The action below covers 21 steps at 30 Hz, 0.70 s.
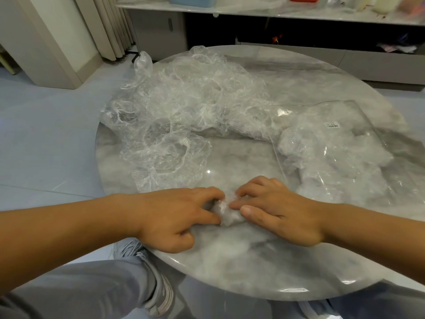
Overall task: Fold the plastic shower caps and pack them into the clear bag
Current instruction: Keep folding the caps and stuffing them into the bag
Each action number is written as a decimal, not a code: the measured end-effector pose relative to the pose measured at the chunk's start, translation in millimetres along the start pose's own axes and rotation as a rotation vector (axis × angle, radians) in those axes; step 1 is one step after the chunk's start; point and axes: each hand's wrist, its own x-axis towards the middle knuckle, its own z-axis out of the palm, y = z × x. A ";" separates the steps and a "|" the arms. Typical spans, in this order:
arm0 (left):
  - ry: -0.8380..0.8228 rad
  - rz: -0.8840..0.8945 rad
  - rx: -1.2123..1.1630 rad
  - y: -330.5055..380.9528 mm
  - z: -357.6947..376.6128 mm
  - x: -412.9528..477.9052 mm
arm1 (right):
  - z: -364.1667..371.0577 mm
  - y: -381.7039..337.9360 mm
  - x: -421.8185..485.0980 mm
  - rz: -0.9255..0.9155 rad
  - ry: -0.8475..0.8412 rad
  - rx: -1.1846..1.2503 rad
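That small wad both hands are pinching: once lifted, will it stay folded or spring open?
Probably springs partly open: the folded cap is thin crinkled film, and the loose caps behind sit puffed up. Likely very light and floppy, so pinch it whole. Pushed, it may slide on the glossy table.

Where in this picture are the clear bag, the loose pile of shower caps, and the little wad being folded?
clear bag (332, 125): head view, on its barcode label.
pile of shower caps (184, 104): head view, middle of the crumpled heap.
folded cap (228, 215): head view, white wad's middle.
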 end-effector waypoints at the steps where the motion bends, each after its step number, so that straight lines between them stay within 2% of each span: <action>1: 0.011 -0.020 -0.038 0.1 0.4 -2.4 | 1.6 0.0 2.2 0.016 -0.017 0.004; 5: 0.101 -0.064 -0.191 -4.0 0.2 -7.0 | 8.7 1.3 6.0 0.071 0.008 0.134; 7: 0.044 -0.104 -0.230 -3.1 0.0 -5.8 | 9.1 1.8 7.5 0.091 0.019 0.177; 10: -0.057 -0.161 -0.101 -1.3 2.1 -0.6 | 5.2 2.7 9.0 0.138 0.024 0.325; 12: -0.067 -0.190 -0.095 -0.3 2.9 3.1 | 4.4 2.6 14.0 0.172 0.179 0.421; 14: -0.063 -0.200 -0.184 1.7 3.1 5.6 | 5.0 1.6 21.9 0.232 0.297 0.391; 18: -0.065 -0.196 -0.390 2.6 4.9 8.5 | 0.7 -3.6 39.0 0.358 0.231 0.363; 21: -0.036 -0.207 -0.451 -2.6 6.1 7.1 | -0.8 -5.3 44.3 0.375 0.181 0.327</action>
